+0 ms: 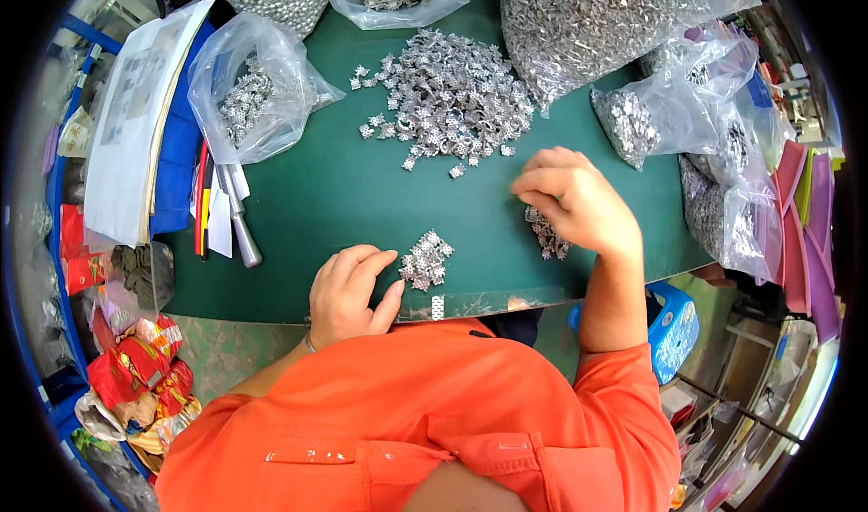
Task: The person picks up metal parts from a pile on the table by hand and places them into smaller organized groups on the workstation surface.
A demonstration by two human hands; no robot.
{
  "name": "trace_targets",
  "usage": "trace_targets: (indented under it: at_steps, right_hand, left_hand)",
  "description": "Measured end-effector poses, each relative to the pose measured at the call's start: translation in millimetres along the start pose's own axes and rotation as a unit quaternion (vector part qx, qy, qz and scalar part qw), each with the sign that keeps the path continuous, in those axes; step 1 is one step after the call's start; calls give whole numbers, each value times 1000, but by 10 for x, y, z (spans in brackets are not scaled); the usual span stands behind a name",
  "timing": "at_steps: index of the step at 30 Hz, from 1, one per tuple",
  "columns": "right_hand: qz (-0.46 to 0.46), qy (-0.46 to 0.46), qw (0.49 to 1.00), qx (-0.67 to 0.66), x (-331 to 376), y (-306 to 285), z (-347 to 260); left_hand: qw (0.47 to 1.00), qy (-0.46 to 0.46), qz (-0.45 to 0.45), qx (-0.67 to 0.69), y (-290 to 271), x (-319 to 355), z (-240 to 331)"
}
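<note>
Resting my left hand (pixel 348 293) on the green table (pixel 344 195), fingers loosely curled and only a little apart, thumb and fingertips just touching the edge of a small cluster of silver metal pieces (pixel 426 260) near the table's front edge. I'm not pinching anything with it, far as I can see. My right hand (pixel 573 200) is further out to the right, fingers bent down and bunched close together over another small pile of the same pieces (pixel 546 233); can't tell if there's a piece between the fingertips, since the hand hides them. The pieces are tiny, shiny and kinda lacy-looking, all tangled up together. Beyond both hands sits the big loose heap of them (pixel 452 100) in the middle of the table. Around that are clear plastic bags stuffed with more: one on the left (pixel 253 87) and a big one at top right (pixel 597 19). A metal-handled tool (pixel 242 232) lies off to my left beside some papers (pixel 136 123).
</note>
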State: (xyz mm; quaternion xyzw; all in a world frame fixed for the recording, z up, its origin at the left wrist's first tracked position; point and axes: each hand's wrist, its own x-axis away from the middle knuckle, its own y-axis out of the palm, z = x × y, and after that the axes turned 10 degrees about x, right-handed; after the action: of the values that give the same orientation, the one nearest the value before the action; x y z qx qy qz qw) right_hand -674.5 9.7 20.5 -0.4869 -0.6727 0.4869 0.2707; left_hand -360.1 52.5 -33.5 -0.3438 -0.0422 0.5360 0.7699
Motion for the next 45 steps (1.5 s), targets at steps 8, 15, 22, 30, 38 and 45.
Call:
trace_targets:
  at_steps: [8,15,22,30,38,45]
  right_hand:
    - [45,-79,996,-4,-325,408,-233]
    - [70,6,995,-77,-276,404,-192]
    - [-49,0,999,-10,-141,152,-84]
    - [48,-21,998,25,-288,267,-169]
    - [40,-43,998,-23,-325,371,-191]
    - [20,-23,999,-36,-173,356,-131]
  left_hand:
    - [999,-33,3,26,-4,16,3]
    - [1000,4,0,14,-10,10,-31]
    - [999,-31,-1,28,-9,15,0]
    - [1000,-23,3,20,-3,-5,-1]
    - [999,-30,-2,35,-16,-3,5]
    - [999,-31,2,43,-11,2,2]
